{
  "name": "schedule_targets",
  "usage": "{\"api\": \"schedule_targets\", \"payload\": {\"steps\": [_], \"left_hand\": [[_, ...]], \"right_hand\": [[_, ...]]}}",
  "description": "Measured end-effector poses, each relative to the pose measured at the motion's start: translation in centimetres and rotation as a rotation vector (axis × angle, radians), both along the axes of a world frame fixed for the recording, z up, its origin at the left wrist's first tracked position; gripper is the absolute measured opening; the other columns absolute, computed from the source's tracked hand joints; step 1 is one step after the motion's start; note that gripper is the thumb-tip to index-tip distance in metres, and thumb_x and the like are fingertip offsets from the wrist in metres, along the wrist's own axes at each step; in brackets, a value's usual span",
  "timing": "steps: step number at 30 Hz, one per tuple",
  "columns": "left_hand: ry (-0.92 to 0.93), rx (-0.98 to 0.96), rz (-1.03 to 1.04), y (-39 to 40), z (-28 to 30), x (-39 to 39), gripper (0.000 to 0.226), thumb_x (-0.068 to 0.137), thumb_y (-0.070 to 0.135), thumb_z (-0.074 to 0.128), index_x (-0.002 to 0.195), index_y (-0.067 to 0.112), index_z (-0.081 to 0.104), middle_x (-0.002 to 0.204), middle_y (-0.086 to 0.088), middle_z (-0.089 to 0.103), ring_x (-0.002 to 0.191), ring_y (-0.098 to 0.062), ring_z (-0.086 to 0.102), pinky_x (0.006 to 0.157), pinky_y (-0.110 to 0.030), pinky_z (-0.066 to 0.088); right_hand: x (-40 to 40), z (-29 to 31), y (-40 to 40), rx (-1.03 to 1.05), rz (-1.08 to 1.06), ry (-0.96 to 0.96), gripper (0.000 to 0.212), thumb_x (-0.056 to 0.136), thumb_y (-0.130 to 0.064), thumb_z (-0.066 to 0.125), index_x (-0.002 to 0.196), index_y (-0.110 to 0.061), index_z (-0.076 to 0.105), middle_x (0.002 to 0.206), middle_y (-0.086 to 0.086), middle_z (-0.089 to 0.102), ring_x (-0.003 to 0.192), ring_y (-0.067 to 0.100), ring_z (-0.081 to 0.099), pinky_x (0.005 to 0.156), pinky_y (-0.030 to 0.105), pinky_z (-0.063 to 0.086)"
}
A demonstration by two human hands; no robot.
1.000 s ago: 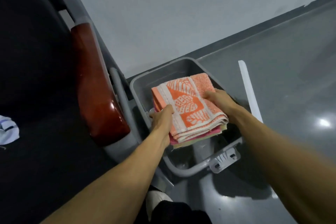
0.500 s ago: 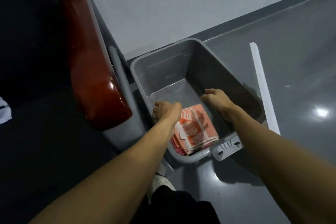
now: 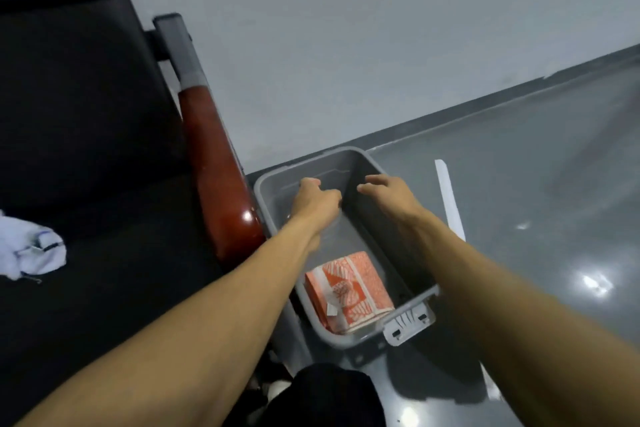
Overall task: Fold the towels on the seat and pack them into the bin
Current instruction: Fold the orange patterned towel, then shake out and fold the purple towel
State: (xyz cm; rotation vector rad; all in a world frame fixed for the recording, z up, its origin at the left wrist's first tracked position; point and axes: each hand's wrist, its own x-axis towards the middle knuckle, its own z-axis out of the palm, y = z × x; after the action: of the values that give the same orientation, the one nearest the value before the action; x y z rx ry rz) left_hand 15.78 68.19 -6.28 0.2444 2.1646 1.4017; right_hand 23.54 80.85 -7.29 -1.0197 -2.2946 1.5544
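Fingers (image 3: pixel 313 184) of both hands hang loosely curled, holding nothing, over the grey plastic bin (image 3: pixel 367 158), while the folded orange patterned towel stack (image 3: pixel 349 291) sits jammed at its lower-centre end, so a careless nudge could unfold it.

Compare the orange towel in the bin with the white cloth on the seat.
The orange towel is folded into a neat rectangle; the white cloth lies crumpled. The orange towel sits inside the gray bin; the white cloth rests on the black seat. Neither is touched by a hand.
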Motion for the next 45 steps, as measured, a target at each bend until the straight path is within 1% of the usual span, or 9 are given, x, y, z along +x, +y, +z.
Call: {"api": "schedule_targets", "payload": {"steps": [5,10,14,22,27,35,38,41,45], "left_hand": [[0.124,0.140,0.067,-4.3,7.7,-1.4,0.035,0.078,0.024,0.059,0.113,0.024,0.061,0.119,-0.011,0.067,0.110,-0.032,0.065,0.097,-0.047,0.055],[0.243,0.193,0.205,-13.3,12.2,-4.7,0.030,0.096,0.013,0.054,0.123,0.021,0.061,0.121,-0.004,0.063,0.108,-0.022,0.062,0.098,-0.043,0.054],[0.282,0.211,0.357,-21.6,13.1,-7.8,0.026,0.093,0.011,0.054,0.116,0.021,0.063,0.117,-0.006,0.065,0.103,-0.023,0.065,0.089,-0.039,0.057],[0.272,0.183,0.660,-39.5,9.1,-13.2,0.024,0.094,0.005,0.053,0.111,0.017,0.065,0.103,-0.005,0.067,0.089,-0.019,0.064,0.075,-0.031,0.051],[0.218,0.150,0.817,-47.9,3.7,-15.4,0.024,0.096,0.011,0.052,0.103,0.022,0.071,0.113,-0.005,0.070,0.106,-0.025,0.063,0.094,-0.041,0.054],[0.201,0.106,0.955,-54.4,-2.1,-20.7,0.038,0.092,0.006,0.046,0.124,0.022,0.059,0.121,0.001,0.063,0.108,-0.020,0.059,0.088,-0.034,0.051],[0.228,0.110,0.939,-55.6,-3.2,-21.7,0.057,0.092,0.002,0.045,0.140,0.031,0.047,0.127,0.004,0.059,0.105,-0.014,0.057,0.075,-0.025,0.047],[0.245,0.084,0.919,-56.6,-4.3,-22.4,0.068,0.091,0.001,0.044,0.147,0.040,0.037,0.122,0.002,0.061,0.096,-0.011,0.059,0.066,-0.022,0.045],[0.300,-0.013,0.868,-56.9,-4.3,-21.6,0.075,0.092,0.000,0.041,0.152,0.042,0.030,0.109,-0.003,0.063,0.082,-0.010,0.058,0.059,-0.018,0.045]], "right_hand": [[-2.2,8.5,-4.5,-0.047,-0.044,0.208,0.039,0.101,-0.024,0.054,0.134,-0.003,0.058,0.126,0.018,0.065,0.115,0.029,0.062,0.084,0.032,0.043],[-6.5,13.8,-13.3,-0.103,0.071,0.352,0.015,0.103,-0.026,0.050,0.110,-0.020,0.061,0.113,0.008,0.069,0.103,0.021,0.064,0.092,0.042,0.052],[-10.9,14.7,-21.2,-0.110,0.194,0.377,0.025,0.102,-0.019,0.048,0.108,-0.002,0.065,0.103,0.015,0.069,0.090,0.020,0.059,0.082,0.037,0.048],[-20.1,9.9,-37.5,-0.203,0.500,0.268,0.030,0.104,-0.026,0.047,0.129,-0.015,0.061,0.118,0.005,0.068,0.108,0.017,0.063,0.088,0.036,0.049],[-24.3,4.5,-45.2,-0.149,0.636,0.199,0.021,0.101,-0.019,0.050,0.095,-0.013,0.069,0.111,0.017,0.069,0.100,0.031,0.065,0.087,0.040,0.050],[-31.1,-1.7,-52.6,0.156,0.861,0.203,0.036,0.094,-0.006,0.054,0.130,-0.004,0.061,0.134,0.000,0.055,0.118,0.018,0.056,0.098,0.023,0.044],[-33.3,-2.8,-54.0,0.216,0.884,0.240,0.041,0.090,-0.002,0.055,0.130,-0.006,0.053,0.112,-0.007,0.055,0.095,0.013,0.061,0.079,0.012,0.047],[-34.9,-4.5,-54.9,0.298,0.901,0.212,0.024,0.082,-0.005,0.055,0.102,-0.006,0.067,0.102,-0.003,0.060,0.082,0.015,0.060,0.077,0.033,0.052],[-33.2,-4.8,-55.3,0.276,0.780,0.309,0.014,0.087,-0.003,0.062,0.090,-0.012,0.072,0.086,-0.005,0.068,0.076,0.006,0.057,0.072,0.017,0.042]]}}
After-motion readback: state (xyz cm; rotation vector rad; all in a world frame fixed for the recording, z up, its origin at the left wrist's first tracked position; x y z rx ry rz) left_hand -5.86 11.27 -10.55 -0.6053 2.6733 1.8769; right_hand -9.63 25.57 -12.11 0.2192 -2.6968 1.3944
